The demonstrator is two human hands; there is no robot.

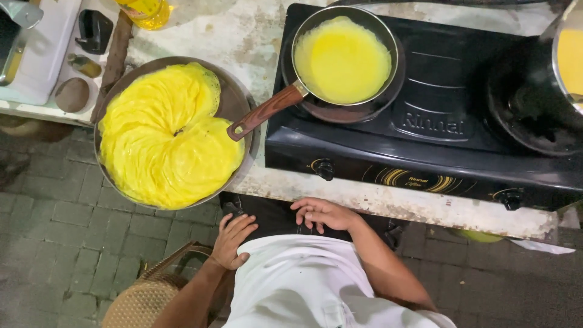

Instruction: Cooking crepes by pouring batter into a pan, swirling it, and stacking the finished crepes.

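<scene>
My left hand [234,242] rests open against the white cloth on my lap, fingers spread, holding nothing. My right hand [322,214] lies just below the counter's front edge, fingers loosely curled and apart, also empty. Above them a small frying pan [370,21] with a brown wooden handle [265,112] sits on the left burner of a black two-burner gas stove [437,130]; a thin yellow crepe [342,59] covers its bottom. To the left, a wide metal bowl [238,100] holds a pile of several folded yellow crepes [167,136].
A second pan with yellow batter [571,58] shows at the right edge over the right burner [531,112]. A bottle of yellow oil [146,11] stands at the top. A white shelf [42,54] with small items is at far left. A woven basket [143,300] sits on the paved floor.
</scene>
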